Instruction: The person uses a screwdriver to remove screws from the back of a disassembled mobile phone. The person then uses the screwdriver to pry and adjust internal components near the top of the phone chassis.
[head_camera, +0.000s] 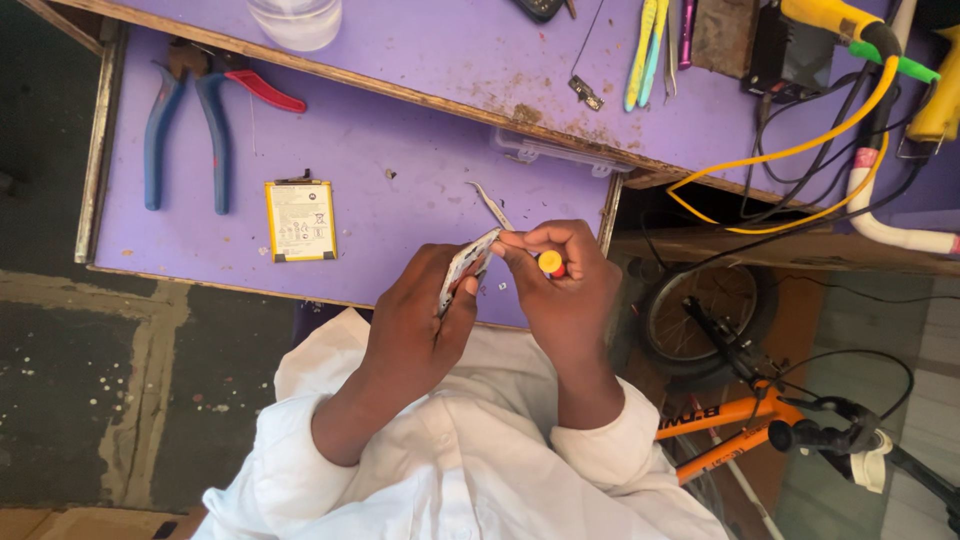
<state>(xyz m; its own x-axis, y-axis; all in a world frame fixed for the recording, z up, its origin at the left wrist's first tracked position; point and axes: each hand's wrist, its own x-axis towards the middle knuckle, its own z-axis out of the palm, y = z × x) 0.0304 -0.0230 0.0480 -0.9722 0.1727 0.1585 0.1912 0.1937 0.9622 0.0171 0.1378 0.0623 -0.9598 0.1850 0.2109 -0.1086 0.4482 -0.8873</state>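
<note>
Now left hand (415, 325) grips thin white phone frame (466, 268) edge-on; right hand (560, 290) pinches small orange-capped screwdriver (550, 263) against it. Likely unscrewing step; calls for steady tip. Yellow-edged flat battery (300, 220) left on purple surface (400, 160).

Purple pull-out shelf (400, 160) under a purple worktop (480, 50). On the shelf: blue-handled pliers (185, 130), red-handled cutter (262, 88), flat yellow-edged battery (300, 220), metal tweezers (490, 205), clear plastic box (550, 152) at its back edge. On the worktop: clear container (295, 20), yellow-green pry tools (645, 50), tangled cables (830, 150).
</note>
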